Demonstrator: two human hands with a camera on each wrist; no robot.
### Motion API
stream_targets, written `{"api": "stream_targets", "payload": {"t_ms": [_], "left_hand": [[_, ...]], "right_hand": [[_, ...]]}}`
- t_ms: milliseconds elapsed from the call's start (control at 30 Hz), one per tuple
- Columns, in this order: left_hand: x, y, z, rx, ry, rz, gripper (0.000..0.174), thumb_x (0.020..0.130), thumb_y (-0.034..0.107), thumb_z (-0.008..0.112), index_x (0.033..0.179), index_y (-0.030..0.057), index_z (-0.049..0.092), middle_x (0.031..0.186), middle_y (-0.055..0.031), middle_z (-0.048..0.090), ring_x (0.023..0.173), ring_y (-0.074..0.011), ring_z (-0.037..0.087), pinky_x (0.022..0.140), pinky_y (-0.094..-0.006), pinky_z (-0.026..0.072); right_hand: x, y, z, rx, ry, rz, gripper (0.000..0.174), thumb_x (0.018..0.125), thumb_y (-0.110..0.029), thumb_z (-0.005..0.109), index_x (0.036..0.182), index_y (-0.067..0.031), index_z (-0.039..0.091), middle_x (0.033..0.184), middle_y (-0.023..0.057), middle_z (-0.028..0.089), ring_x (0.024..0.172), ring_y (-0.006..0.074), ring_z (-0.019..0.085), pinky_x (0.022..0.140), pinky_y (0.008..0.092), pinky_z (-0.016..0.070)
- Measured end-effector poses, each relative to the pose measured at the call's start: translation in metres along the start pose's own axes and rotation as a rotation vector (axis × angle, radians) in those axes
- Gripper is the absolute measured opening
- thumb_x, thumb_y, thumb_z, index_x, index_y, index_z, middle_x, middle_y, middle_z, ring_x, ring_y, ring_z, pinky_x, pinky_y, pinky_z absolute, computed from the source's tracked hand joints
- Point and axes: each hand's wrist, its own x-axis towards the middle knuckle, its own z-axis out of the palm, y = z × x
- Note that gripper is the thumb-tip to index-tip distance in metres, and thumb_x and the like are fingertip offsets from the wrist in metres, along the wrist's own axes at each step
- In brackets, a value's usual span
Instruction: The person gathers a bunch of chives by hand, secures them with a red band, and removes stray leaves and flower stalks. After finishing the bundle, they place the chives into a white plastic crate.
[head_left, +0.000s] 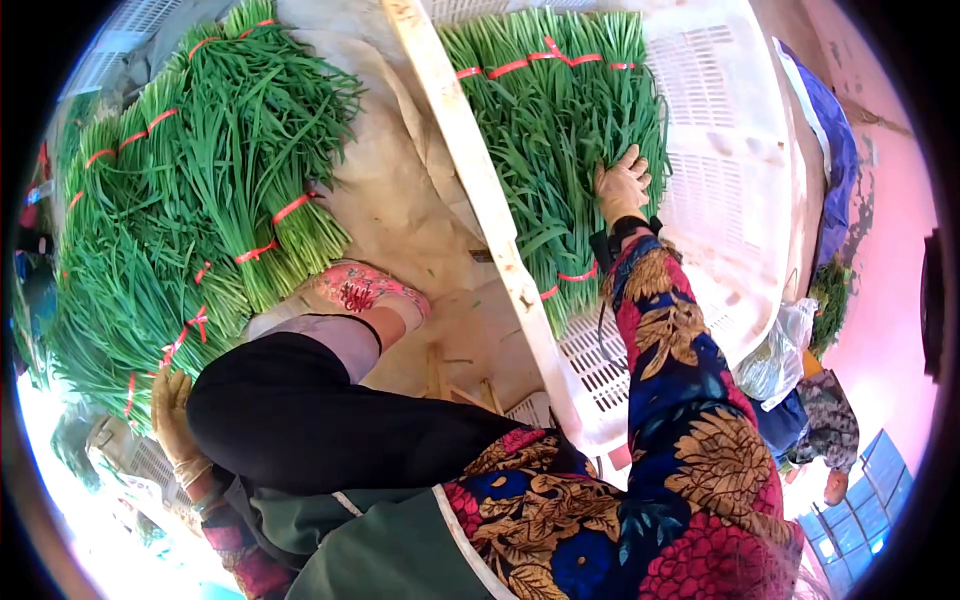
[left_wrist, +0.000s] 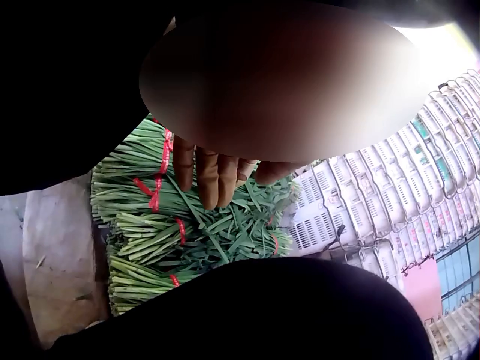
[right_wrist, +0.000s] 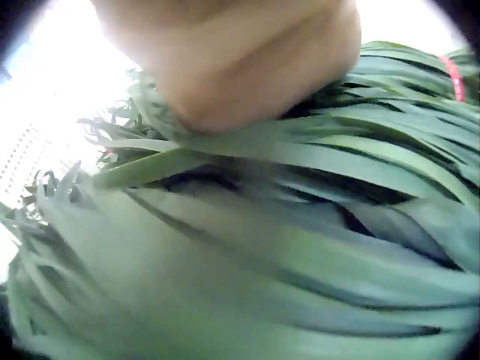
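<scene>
My gloved right hand [head_left: 622,188] rests with spread fingers on the leafy garlic chives [head_left: 540,140] in a white plastic crate [head_left: 715,180]. Red ties band these bunches near their ends. Close up in the right wrist view, blurred fingers [right_wrist: 262,67] lie over the flat green leaves [right_wrist: 360,165]. By my bent knee, the gloved left hand [head_left: 175,422] hangs beside a large pile of tied garlic chive bunches [head_left: 130,270], holding nothing. Its loose fingers [left_wrist: 208,180] overlap the bunches [left_wrist: 150,232] in the left wrist view.
The crate's pale long edge [head_left: 470,150] runs between the pile and the crate. A floral-covered foot [head_left: 370,287] stands on the tan sheet [head_left: 400,190]. Stacked white crates [left_wrist: 360,195] rise beyond the pile. At right are a clear plastic bag [head_left: 778,350] and another person [head_left: 830,420].
</scene>
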Motion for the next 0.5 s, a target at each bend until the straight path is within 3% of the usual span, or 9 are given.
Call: {"api": "stream_targets", "payload": {"t_ms": [67, 133, 167, 200, 233, 267, 333, 400, 500], "left_hand": [[-0.006, 0.004, 0.014, -0.007, -0.003, 0.046, 0.044, 0.098, 0.026, 0.049, 0.132, -0.0026, 0.049, 0.12, -0.0195, 0.059, 0.108, -0.0257, 0.059, 0.094, -0.0366, 0.0467], [-0.003, -0.002, 0.009, -0.042, -0.011, 0.036, 0.043, 0.098, 0.025, 0.049, 0.131, -0.0027, 0.049, 0.119, -0.0189, 0.06, 0.107, -0.0248, 0.059, 0.094, -0.0363, 0.0467], [-0.004, -0.001, 0.001, -0.049, 0.001, 0.038, 0.043, 0.098, 0.025, 0.049, 0.131, -0.0027, 0.05, 0.118, -0.0187, 0.06, 0.107, -0.0244, 0.059, 0.094, -0.0361, 0.0466], [-0.007, 0.0, 0.002, -0.06, 0.037, 0.043, 0.041, 0.098, 0.022, 0.048, 0.13, -0.0033, 0.05, 0.117, -0.018, 0.061, 0.105, -0.0242, 0.061, 0.093, -0.035, 0.0484], [-0.008, 0.002, 0.003, -0.048, -0.016, 0.076, 0.039, 0.098, 0.02, 0.049, 0.129, -0.0037, 0.051, 0.117, -0.0179, 0.061, 0.103, -0.0243, 0.062, 0.091, -0.0346, 0.0496], [-0.011, 0.007, -0.001, -0.022, -0.061, 0.106, 0.037, 0.098, 0.018, 0.049, 0.128, -0.0041, 0.052, 0.117, -0.0178, 0.061, 0.101, -0.0245, 0.063, 0.09, -0.0343, 0.0508], [-0.016, 0.007, -0.002, 0.187, 0.035, 0.247, 0.034, 0.097, 0.015, 0.051, 0.124, -0.0056, 0.054, 0.117, -0.0183, 0.061, 0.1, -0.0257, 0.064, 0.088, -0.0351, 0.0526], [-0.018, 0.01, 0.005, -0.153, 0.075, 0.153, 0.032, 0.096, 0.014, 0.053, 0.121, -0.006, 0.056, 0.114, -0.0195, 0.063, 0.1, -0.0264, 0.064, 0.087, -0.0367, 0.053], [-0.025, 0.013, 0.015, -0.147, 0.065, 0.186, 0.034, 0.096, 0.017, 0.054, 0.121, -0.0064, 0.056, 0.104, -0.0206, 0.066, 0.095, -0.0275, 0.066, 0.088, -0.0373, 0.0525]], "right_hand": [[0.014, 0.008, -0.003, 0.016, -0.092, -0.02, 0.091, 0.085, -0.062, 0.051, 0.152, -0.0169, 0.008, 0.156, 0.0156, 0.018, 0.14, 0.0405, 0.022, 0.105, 0.0596, 0.0288], [0.019, 0.015, -0.013, 0.044, -0.113, -0.049, 0.096, 0.081, -0.063, 0.056, 0.15, -0.0161, 0.01, 0.152, 0.0203, 0.023, 0.133, 0.0479, 0.031, 0.104, 0.0613, 0.0308], [0.032, 0.027, -0.006, 0.039, -0.075, -0.091, 0.094, 0.077, -0.061, 0.062, 0.147, -0.0143, 0.019, 0.144, 0.0236, 0.036, 0.126, 0.0497, 0.041, 0.103, 0.0566, 0.0357], [0.078, 0.048, 0.026, 0.041, -0.033, -0.161, 0.081, 0.078, -0.049, 0.069, 0.139, -0.0076, 0.036, 0.128, 0.0233, 0.054, 0.116, 0.0418, 0.053, 0.097, 0.0482, 0.0434], [0.106, 0.076, 0.02, 0.259, -0.192, -0.42, 0.066, 0.077, -0.038, 0.073, 0.126, -0.0008, 0.049, 0.111, 0.0208, 0.063, 0.106, 0.032, 0.059, 0.09, 0.0411, 0.048], [0.059, 0.043, -0.061, 0.413, -0.432, -0.539, 0.066, 0.077, -0.036, 0.074, 0.125, 0.003, 0.051, 0.113, 0.0196, 0.063, 0.103, 0.0272, 0.059, 0.089, 0.0387, 0.048], [0.084, 0.026, -0.081, 0.313, 0.046, -0.697, 0.07, 0.077, -0.03, 0.074, 0.13, 0.0049, 0.045, 0.123, 0.022, 0.058, 0.11, 0.029, 0.058, 0.092, 0.0391, 0.0453], [0.08, -0.021, -0.126, 0.636, 0.106, -0.626, 0.058, 0.086, -0.027, 0.069, 0.131, 0.0036, 0.048, 0.124, 0.0159, 0.058, 0.117, 0.0252, 0.053, 0.099, 0.0352, 0.0419], [-0.105, -0.148, -0.257, 0.882, 0.067, -1.115, 0.037, 0.094, -0.019, 0.059, 0.125, 0.0006, 0.054, 0.119, 0.0112, 0.061, 0.112, 0.0163, 0.055, 0.094, 0.0292, 0.0442]]}}
